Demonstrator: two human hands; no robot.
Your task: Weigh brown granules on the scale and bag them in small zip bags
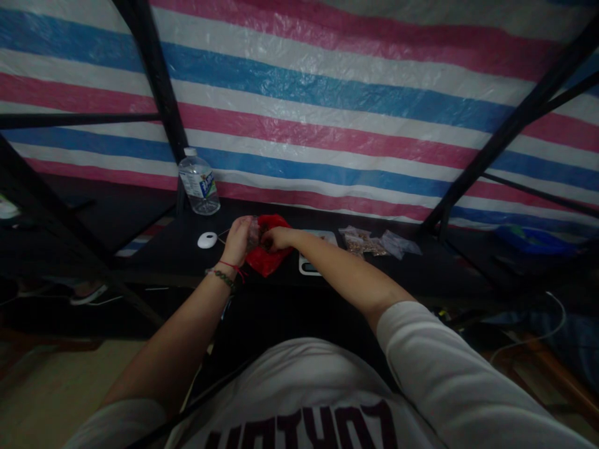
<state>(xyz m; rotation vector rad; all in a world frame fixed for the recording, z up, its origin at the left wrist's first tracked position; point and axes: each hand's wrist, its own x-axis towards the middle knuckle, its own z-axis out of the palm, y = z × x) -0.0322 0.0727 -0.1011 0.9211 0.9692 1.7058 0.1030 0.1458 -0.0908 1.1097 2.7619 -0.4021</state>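
A red plastic bag (266,263) lies on the black tabletop in front of me, with dark brownish contents at its mouth. My left hand (240,234) is closed on a small clear plastic bag (253,233) at the red bag's left side. At the mouth of the red bag, my right hand (277,239) has its fingers drawn together; what they hold is too dark and small to name. Under my right forearm sits a white kitchen scale (309,267), partly covered by the arm.
Several small clear bags (362,241), some with brown bits inside, lie right of the scale. A white computer mouse (206,240) and a large clear bottle (199,184) stand to the left. Black metal posts (161,81) frame the table before a striped plastic sheet (318,100).
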